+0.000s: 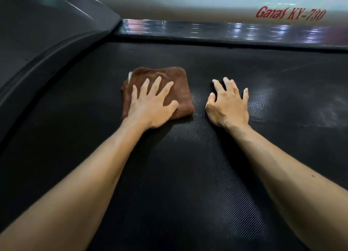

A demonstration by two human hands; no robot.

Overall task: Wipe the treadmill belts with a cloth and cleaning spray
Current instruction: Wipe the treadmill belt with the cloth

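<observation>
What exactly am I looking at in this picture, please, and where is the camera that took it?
The camera sits on a person's head, looking forward and down at their bare arms. The black textured surface is a treadmill belt. The left hand presses flat, fingers spread, on a folded brown cloth lying on the belt. The right hand rests beside it, fingertips on the bare belt, holding nothing. Behind runs the white side rail, lettered "Ganas KY-730" in red. No spray bottle shows.

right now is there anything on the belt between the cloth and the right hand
No. In the head view only bare black belt lies between the brown cloth and the right hand.
</observation>
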